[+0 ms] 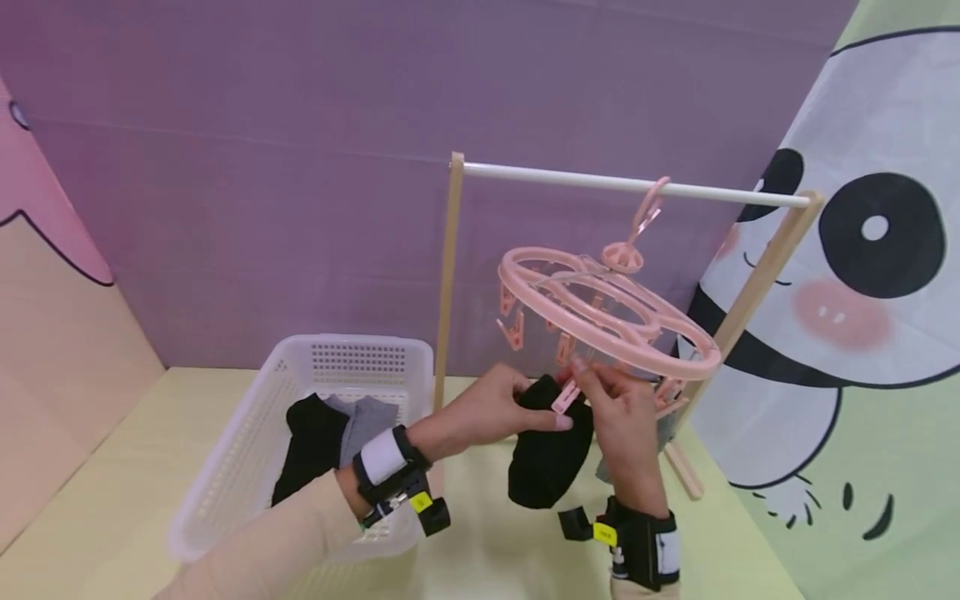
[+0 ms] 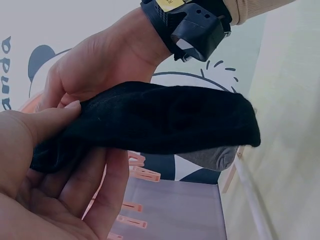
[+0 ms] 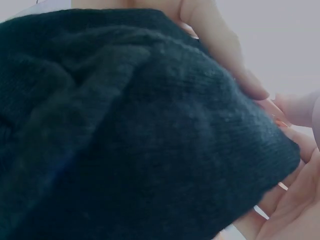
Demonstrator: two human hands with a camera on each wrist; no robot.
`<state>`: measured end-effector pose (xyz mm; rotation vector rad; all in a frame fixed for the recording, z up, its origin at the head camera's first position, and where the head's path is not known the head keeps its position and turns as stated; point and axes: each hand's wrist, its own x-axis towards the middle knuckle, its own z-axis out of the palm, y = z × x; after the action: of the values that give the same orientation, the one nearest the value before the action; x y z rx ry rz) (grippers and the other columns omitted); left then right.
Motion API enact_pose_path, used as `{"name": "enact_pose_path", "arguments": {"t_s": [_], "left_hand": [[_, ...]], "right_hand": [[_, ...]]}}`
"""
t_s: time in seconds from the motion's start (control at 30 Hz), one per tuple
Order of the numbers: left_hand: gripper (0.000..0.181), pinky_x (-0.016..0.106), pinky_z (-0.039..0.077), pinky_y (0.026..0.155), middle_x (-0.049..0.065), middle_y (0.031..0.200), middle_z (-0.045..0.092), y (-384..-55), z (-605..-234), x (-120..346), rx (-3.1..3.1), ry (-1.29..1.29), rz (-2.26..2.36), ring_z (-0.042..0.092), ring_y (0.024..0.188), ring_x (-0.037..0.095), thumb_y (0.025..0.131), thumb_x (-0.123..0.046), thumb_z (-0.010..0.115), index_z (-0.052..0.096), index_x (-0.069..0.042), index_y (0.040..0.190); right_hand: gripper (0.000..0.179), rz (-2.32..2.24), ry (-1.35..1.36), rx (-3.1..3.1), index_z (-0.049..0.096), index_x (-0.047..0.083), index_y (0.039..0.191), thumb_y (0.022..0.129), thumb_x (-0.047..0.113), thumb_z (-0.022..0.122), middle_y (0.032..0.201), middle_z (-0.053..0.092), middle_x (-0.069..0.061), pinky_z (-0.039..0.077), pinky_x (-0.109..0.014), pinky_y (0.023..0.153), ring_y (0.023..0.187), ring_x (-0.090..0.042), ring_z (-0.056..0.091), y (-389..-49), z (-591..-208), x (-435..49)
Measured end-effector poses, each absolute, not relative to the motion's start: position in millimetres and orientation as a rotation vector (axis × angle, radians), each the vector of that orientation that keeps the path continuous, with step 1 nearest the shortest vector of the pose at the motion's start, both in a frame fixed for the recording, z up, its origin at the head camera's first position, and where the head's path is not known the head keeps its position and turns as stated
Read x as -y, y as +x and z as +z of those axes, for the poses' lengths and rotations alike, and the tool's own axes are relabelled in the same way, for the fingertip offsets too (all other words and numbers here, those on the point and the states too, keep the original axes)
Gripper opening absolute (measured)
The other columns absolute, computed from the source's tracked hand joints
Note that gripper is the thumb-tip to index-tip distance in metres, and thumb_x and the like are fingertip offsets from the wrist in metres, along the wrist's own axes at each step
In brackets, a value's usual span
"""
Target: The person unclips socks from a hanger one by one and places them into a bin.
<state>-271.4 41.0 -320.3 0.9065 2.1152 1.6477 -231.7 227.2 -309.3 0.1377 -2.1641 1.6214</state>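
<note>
My left hand [image 1: 491,408] pinches a black sock [image 1: 551,467] below the front rim of a round pink clip hanger [image 1: 577,325]. The sock hangs down from the fingers, and in the left wrist view the black sock [image 2: 170,120] stretches out sideways from the thumb. Close on its right, my right hand [image 1: 622,404] holds a pink clip [image 1: 567,397] between thumb and fingers, its end overlapping the sock's upper edge in the head view. Black fabric [image 3: 150,145] fills most of the right wrist view and hides much of the hands. The hanger tilts down to the right.
A white basket [image 1: 225,467] at the left contains a black sock [image 1: 311,442] and grey socks [image 1: 371,425]. The hanger's hook is over a white rod [image 1: 555,177] on wooden posts [image 1: 448,275]. Partly behind my right hand hangs a grey sock [image 2: 212,158]. Other pink clips [image 1: 513,332] dangle around the ring.
</note>
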Motion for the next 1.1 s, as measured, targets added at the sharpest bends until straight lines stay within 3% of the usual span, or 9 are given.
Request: {"name": "enact_pose_path", "arguments": {"t_s": [0.13,0.43,0.67,0.83,1.1], "left_hand": [[0.024,0.027,0.028,0.054,-0.006,0.059,0.035,-271,-314,-40,-2.134,0.929,1.646,0.035,0.052,0.012,0.093,-0.028,0.081,0.077,-0.005,0.088],[0.022,0.027,0.031,0.057,-0.006,0.061,0.035,-269,-314,-30,-2.153,0.921,1.648,0.038,0.055,0.012,0.095,-0.026,0.08,0.076,-0.005,0.089],[0.02,0.027,0.036,0.063,-0.008,0.061,0.041,-267,-312,-16,-2.206,0.974,1.648,0.041,0.059,0.011,0.096,-0.029,0.078,0.078,-0.012,0.087],[0.017,0.028,0.037,0.066,-0.007,0.061,0.048,-269,-304,1,-2.278,0.991,1.637,0.046,0.061,0.011,0.097,-0.032,0.077,0.078,-0.017,0.09],[0.023,0.032,0.038,0.067,-0.003,0.063,0.036,-277,-294,48,-2.357,0.87,1.681,0.041,0.063,0.016,0.099,-0.03,0.074,0.069,-0.013,0.086]], "right_hand": [[0.038,1.637,0.133,2.154,0.076,-0.009,0.108,0.107,0.026,0.063,0.083,0.075,0.016,0.044,-0.033,0.103,0.108,-0.015,0.06,-232,-305,-226],[0.038,1.602,0.164,2.149,0.076,-0.008,0.108,0.108,0.027,0.06,0.083,0.075,0.016,0.049,-0.025,0.092,0.098,-0.014,0.062,-234,-306,-223],[0.034,1.59,0.149,2.065,0.078,-0.007,0.108,0.107,0.024,0.063,0.081,0.077,0.012,0.051,-0.022,0.077,0.083,-0.011,0.064,-229,-314,-225],[0.035,1.633,0.161,2.007,0.076,-0.01,0.109,0.107,0.023,0.063,0.082,0.079,0.009,0.052,-0.021,0.075,0.078,-0.01,0.069,-228,-317,-231],[0.038,1.639,0.191,1.974,0.076,-0.01,0.107,0.108,0.025,0.062,0.081,0.079,0.008,0.051,-0.023,0.073,0.072,-0.009,0.069,-230,-316,-232]]}}
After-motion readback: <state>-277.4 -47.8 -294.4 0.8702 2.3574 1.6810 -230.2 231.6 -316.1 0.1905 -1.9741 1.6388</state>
